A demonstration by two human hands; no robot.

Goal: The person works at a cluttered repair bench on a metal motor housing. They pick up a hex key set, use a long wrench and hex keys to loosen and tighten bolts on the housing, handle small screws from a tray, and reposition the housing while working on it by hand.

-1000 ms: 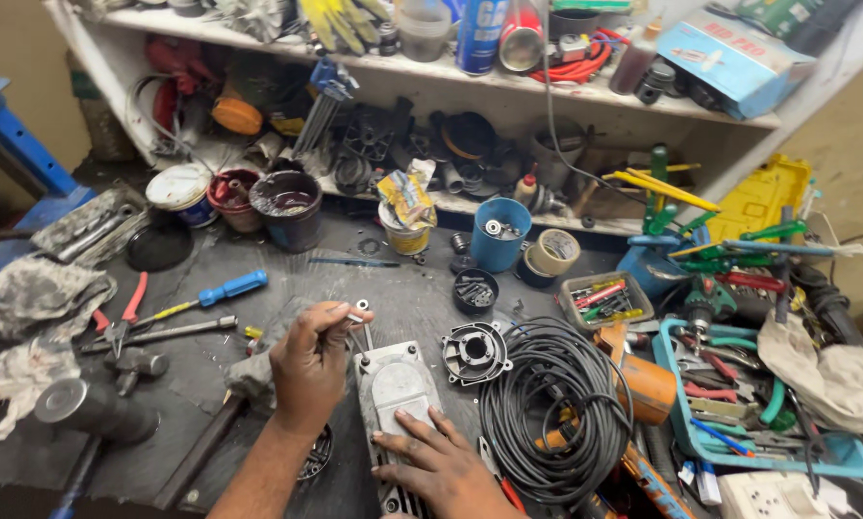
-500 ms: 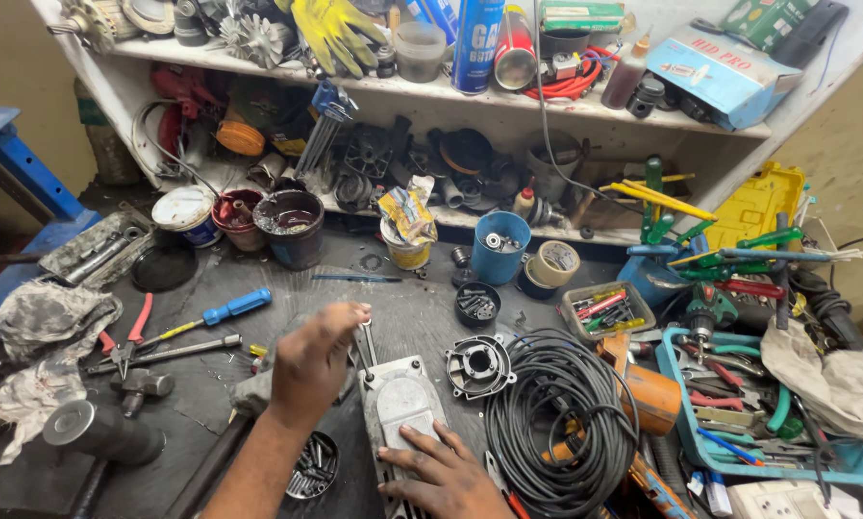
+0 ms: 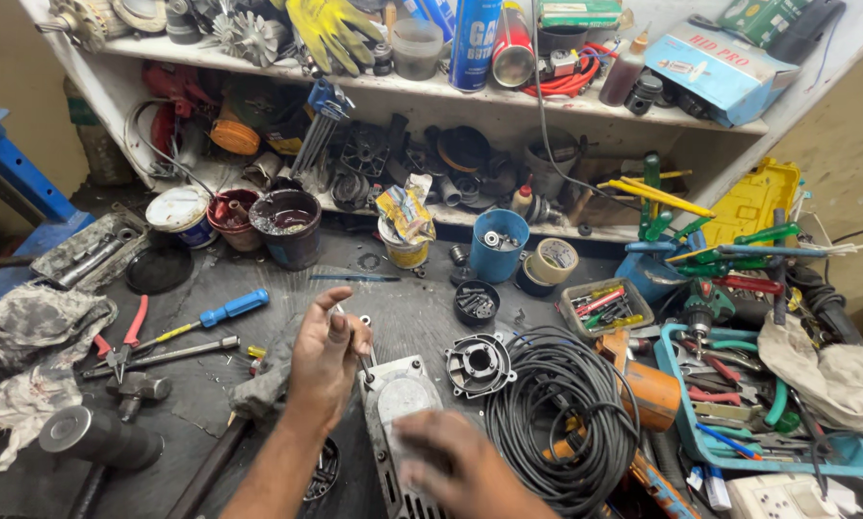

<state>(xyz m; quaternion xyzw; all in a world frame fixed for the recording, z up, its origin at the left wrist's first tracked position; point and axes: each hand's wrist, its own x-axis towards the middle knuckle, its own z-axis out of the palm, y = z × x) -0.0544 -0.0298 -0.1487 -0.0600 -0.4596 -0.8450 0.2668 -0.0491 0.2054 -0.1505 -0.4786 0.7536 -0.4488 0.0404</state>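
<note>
Two hands [image 3: 327, 360] work a grey housing [image 3: 400, 404] beside coiled cable [image 3: 561, 418].

Even, fairly bright light falls from above on the worktop [image 3: 431, 308] with only soft shadows under the shelf [image 3: 431, 91], the right hand [image 3: 450, 466] is smeared by motion blur, and wide-angle distortion bends the edges.

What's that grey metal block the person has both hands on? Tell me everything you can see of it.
The grey metal housing looks like cast metal, dull and scuffed, with a smooth rounded panel on top and ribbed slots at its near end. It lies flat on the dark workbench. The right hand, blurred, rests on its near part; the left hand holds a thin tool against its far corner.
</note>
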